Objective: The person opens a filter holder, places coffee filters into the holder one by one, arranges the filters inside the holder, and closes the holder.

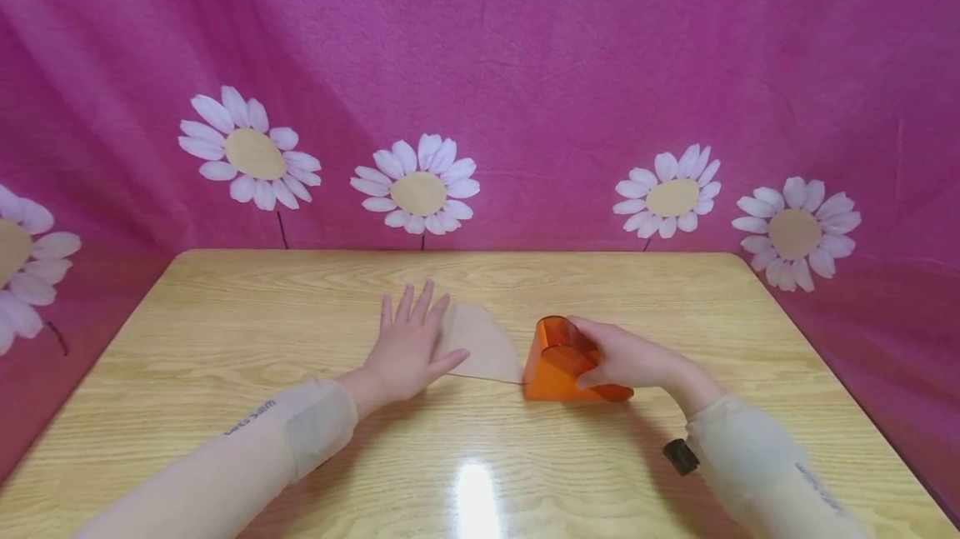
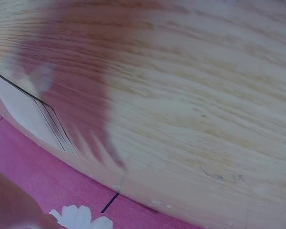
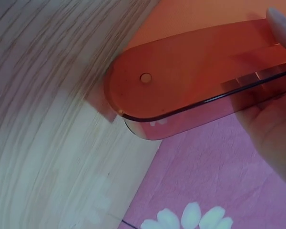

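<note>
A fan-shaped, pale brown paper coffee filter (image 1: 483, 347) lies flat at the middle of the table. Several thin layers show along the edge of the filters (image 2: 31, 112) in the left wrist view. My left hand (image 1: 408, 351), fingers spread, rests at their left edge with the thumb over the paper. To the right, my right hand (image 1: 622, 353) grips an orange see-through plastic holder (image 1: 547, 376), thumb on the near face. Its lower left corner meets the filter's right tip. In the right wrist view, the holder (image 3: 181, 81) has a rounded end with a small round hole.
The wood-grain table (image 1: 262, 306) has a bright glare spot near its front. A magenta cloth (image 1: 525, 64) with white daisies hangs behind and at both sides. A small black piece (image 1: 681, 456) sticks out at the right sleeve.
</note>
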`<state>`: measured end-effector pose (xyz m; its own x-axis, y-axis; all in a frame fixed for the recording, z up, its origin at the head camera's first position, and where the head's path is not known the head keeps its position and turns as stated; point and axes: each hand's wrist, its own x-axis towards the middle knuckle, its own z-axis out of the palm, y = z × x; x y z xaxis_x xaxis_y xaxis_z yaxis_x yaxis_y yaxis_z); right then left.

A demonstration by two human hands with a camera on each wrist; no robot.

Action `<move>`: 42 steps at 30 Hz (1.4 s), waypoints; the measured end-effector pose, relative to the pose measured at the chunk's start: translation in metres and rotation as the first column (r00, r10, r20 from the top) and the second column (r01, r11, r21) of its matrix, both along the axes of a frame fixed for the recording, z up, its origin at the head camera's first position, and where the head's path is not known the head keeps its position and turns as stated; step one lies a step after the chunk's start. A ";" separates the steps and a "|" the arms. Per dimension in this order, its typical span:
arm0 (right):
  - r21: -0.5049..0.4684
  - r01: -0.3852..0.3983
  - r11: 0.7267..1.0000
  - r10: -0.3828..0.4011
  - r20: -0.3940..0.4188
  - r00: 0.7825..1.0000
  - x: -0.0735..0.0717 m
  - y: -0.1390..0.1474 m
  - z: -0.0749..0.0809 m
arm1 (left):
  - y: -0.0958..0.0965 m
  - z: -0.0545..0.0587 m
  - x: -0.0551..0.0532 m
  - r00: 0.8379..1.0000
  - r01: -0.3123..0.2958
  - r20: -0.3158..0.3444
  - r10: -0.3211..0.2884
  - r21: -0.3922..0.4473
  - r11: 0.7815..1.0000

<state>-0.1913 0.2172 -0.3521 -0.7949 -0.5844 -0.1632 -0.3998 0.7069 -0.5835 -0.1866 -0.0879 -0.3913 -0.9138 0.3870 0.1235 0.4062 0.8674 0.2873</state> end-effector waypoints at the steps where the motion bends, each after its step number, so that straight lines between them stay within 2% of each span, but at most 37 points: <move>1: -0.005 -0.002 1.000 0.002 0.002 1.000 0.000 -0.002 0.000 | 0.000 0.000 0.000 1.000 0.005 -0.003 -0.005 0.004 1.000; 6: -0.020 -0.031 0.999 0.031 -0.009 0.999 -0.003 -0.013 -0.002 | 0.003 -0.003 0.002 0.999 0.041 -0.015 -0.041 0.022 0.999; 12: -0.060 -0.070 0.996 0.068 -0.033 0.997 -0.006 -0.024 -0.005 | 0.010 -0.001 0.008 0.995 0.095 0.028 -0.096 0.056 0.994; 15: -0.096 -0.089 0.991 0.086 -0.037 0.996 -0.007 -0.029 -0.006 | 0.014 0.000 0.009 0.994 0.107 0.020 -0.109 0.067 0.992; 22: -0.100 -0.097 0.990 0.093 -0.040 0.995 -0.008 -0.039 -0.006 | 0.017 -0.001 0.009 0.991 0.127 -0.048 -0.124 0.067 0.990; 29: -0.079 -0.085 0.993 0.083 -0.032 0.996 -0.009 -0.049 -0.005 | 0.018 0.000 0.011 0.991 0.136 -0.022 -0.134 0.093 0.986; 36: -0.084 -0.060 0.995 0.061 0.011 0.998 -0.010 -0.060 -0.004 | 0.018 -0.001 0.010 0.990 0.141 -0.033 -0.138 0.135 0.981; 42: -0.102 -0.074 0.992 0.075 0.003 0.997 -0.011 -0.065 -0.003 | 0.019 -0.003 0.010 0.990 0.142 -0.042 -0.137 0.173 0.975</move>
